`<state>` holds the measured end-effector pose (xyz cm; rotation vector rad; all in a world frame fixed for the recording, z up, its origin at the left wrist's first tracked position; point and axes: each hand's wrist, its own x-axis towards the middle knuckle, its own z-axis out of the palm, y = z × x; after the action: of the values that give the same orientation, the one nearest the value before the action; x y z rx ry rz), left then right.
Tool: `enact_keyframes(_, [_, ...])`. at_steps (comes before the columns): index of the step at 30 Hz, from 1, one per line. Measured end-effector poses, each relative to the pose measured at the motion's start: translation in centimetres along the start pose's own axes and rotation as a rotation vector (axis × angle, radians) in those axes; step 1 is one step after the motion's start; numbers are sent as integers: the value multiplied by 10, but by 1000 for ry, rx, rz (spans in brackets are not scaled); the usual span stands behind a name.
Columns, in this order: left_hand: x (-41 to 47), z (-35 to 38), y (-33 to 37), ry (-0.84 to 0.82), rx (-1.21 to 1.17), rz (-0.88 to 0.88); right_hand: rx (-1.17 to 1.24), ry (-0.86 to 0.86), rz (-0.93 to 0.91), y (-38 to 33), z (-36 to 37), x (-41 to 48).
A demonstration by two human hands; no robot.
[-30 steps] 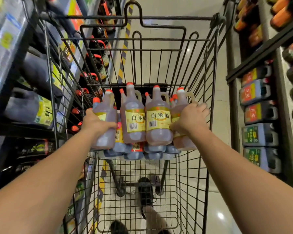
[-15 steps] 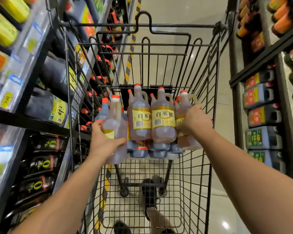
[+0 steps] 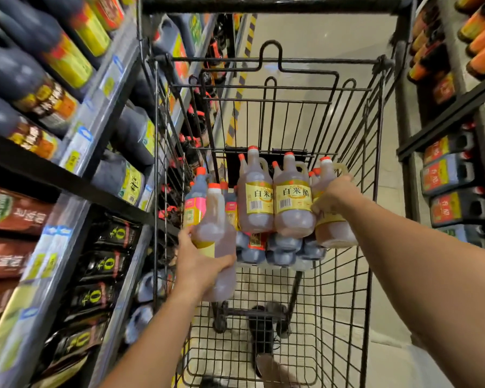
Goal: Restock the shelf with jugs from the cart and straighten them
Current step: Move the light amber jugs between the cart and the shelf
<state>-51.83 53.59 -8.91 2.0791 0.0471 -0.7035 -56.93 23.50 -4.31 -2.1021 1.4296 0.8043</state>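
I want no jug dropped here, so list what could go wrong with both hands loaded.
1. The left hand grips the left jug round the body, not the handle; it may slip.
2. That jug is close to the cart's wire wall and could knock it.
3. The right hand holds the right jug beside two standing jugs, which might topple.

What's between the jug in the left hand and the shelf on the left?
The wire side wall of the cart. The left hand holds its jug inside the cart, and the shelf lies beyond that wall, so the jug probably must go up over the rim. Nothing else visible blocks it.
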Motion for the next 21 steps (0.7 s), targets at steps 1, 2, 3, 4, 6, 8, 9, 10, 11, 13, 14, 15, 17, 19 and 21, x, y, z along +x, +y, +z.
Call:
enact_keyframes(1, [-4, -1, -2, 0, -6, 5, -37, 5, -41, -1, -2, -2])
enact_keyframes(2, [-7, -2, -3, 4, -9, 10, -40, 20, -64, -1, -4, -4])
enact_keyframes(3, [-10, -4, -4, 9, -10, 16, -29, 32, -76, -1, -5, -7])
enact_keyframes(4, [-13, -5, -5, 12, -14, 23, -8, 49, -89, 0, -5, -9])
enact_keyframes(6, [-16, -8, -4, 9, -31, 35, 74, 86, -92, 5, -2, -14])
enact_keyframes(8, [-18, -11, -1, 2, -42, 33, 166, 115, -62, 9, 1, -20])
enact_keyframes(9, [-19, -13, 1, 3, -39, 31, 194, 134, -48, 10, 1, -24])
enact_keyframes(10, [-21, -15, 2, 4, -34, 33, 208, 158, -36, 10, 1, -28])
enact_keyframes(11, [-22, -17, 4, 5, -31, 36, 211, 183, -23, 10, 1, -32])
enact_keyframes(13, [-26, -21, 8, 5, -35, 43, 201, 246, -19, 12, -1, -40])
enact_keyframes(14, [-29, -23, 10, 6, -40, 50, 193, 281, -34, 13, -1, -43])
enact_keyframes(15, [-31, -24, 11, 6, -47, 58, 198, 306, -51, 15, -3, -47])
enact_keyframes(17, [-37, -27, 13, 1, -70, 65, 252, 311, -86, 19, -6, -55])
enact_keyframes(19, [-43, -29, 15, -1, -72, 68, 293, 302, -129, 23, -8, -62])
enact_keyframes(21, [-47, -30, 15, -2, -69, 65, 301, 296, -171, 25, -11, -67])
